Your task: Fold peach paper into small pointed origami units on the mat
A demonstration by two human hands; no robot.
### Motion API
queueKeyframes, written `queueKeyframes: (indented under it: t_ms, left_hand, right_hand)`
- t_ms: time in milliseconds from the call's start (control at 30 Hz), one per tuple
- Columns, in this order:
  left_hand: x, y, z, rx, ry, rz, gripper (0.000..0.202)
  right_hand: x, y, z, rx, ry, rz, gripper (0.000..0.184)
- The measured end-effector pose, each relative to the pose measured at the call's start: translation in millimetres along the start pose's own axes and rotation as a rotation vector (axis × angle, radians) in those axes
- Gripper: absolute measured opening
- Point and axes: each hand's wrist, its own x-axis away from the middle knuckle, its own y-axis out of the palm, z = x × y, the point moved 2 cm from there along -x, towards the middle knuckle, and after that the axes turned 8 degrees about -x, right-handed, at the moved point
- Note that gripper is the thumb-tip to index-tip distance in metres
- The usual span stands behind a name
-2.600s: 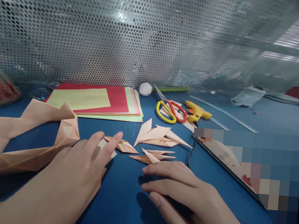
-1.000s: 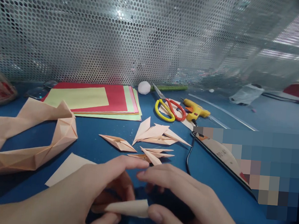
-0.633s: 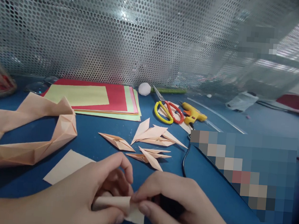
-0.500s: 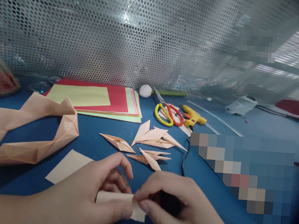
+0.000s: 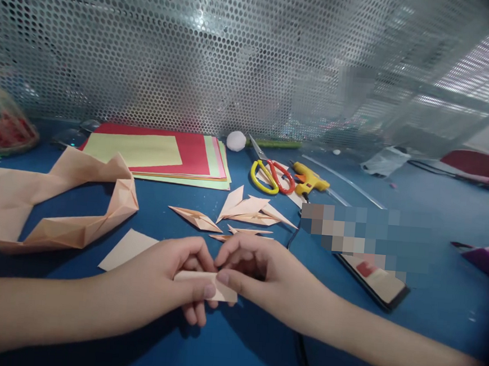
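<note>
Between my two hands is a small strip of folded peach paper (image 5: pixel 192 279), lying roughly level. My left hand (image 5: pixel 178 271) grips its left part, thumb on top and fingers underneath. The thumb of my right hand (image 5: pixel 255 265) presses on the right part, with the fingers curled behind it. A flat square of peach paper (image 5: pixel 129 248) lies beside my left wrist. Just beyond my hands are several pointed folded paper pieces (image 5: pixel 246 210), and a single folded piece (image 5: pixel 195 218) lies to their left. My right hand partly covers the nearest ones.
A large folded peach paper ring (image 5: pixel 63 231) sits at left. Coloured paper sheets (image 5: pixel 145 150), scissors (image 5: pixel 270 176), a white ball (image 5: pixel 236 141) and a yellow glue gun (image 5: pixel 312 180) are farther back. A phone (image 5: pixel 388 287), partly blurred out, lies at right. A perforated metal panel (image 5: pixel 174 53) stands behind.
Both hands and the paper strip appear higher and farther from the view's bottom edge. My right thumb has come onto the strip's top, closer to my left thumb. The view has shifted slightly.
</note>
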Motion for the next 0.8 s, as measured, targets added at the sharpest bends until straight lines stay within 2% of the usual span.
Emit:
queueKeyframes:
  t_ms: [233, 533, 800]
  left_hand:
    - [-1.3, -5.3, 4.7, -0.025, 0.000, -0.057, 0.021]
    - [-2.0, -5.0, 7.2, -0.045, -0.002, -0.048, 0.017]
    - [3.3, -9.2, 4.2, -0.088, -0.083, -0.031, 0.020]
  right_hand:
    - [3.6, -1.6, 7.8, -0.052, -0.101, 0.078, 0.005]
    - [4.4, -2.4, 9.0, -0.003, -0.117, 0.078, 0.010]
    - [5.6, -3.2, 11.2, 0.070, -0.111, 0.082, 0.014]
